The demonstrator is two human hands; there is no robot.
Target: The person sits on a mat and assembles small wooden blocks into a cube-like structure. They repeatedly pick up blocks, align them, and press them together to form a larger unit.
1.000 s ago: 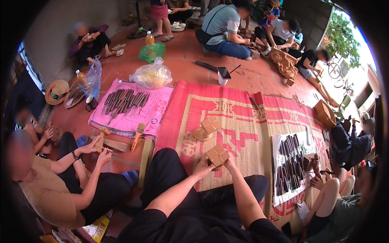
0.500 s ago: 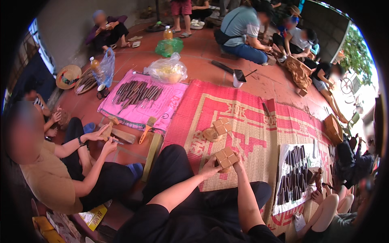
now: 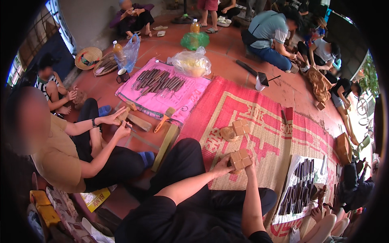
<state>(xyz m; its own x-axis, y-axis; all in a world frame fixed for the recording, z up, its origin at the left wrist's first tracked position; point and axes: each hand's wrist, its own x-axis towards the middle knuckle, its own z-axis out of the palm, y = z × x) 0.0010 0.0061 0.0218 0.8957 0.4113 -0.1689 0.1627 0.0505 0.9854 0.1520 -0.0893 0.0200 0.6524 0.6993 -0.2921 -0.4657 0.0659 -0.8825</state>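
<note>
Low over the mat, in front of my knees, I hold a small brown box-shaped block [image 3: 240, 158] with pale crossing lines on top. My left hand [image 3: 222, 167] grips its left side, and my right hand [image 3: 251, 165] closes on the right side. Part of a tan piece shows beneath the block; what it is I cannot make out. Just beyond, a similar brown block [image 3: 241, 126] sits on the red and straw-coloured mat [image 3: 202, 133], touching or beside a rounded tan piece [image 3: 228, 134].
At left a person [image 3: 60, 150] works on a small piece. Many dark-handled tools [image 3: 158, 82] lie on a pink cloth [image 3: 133, 97]; more tools [image 3: 300, 184] lie on white sheeting at right. A brush [image 3: 164, 120], wooden beam [image 3: 165, 148] and white cup [image 3: 261, 82] are nearby.
The view has swung left, so the scene sits further right in the picture. Both hands keep the block in about the same place over the mat.
</note>
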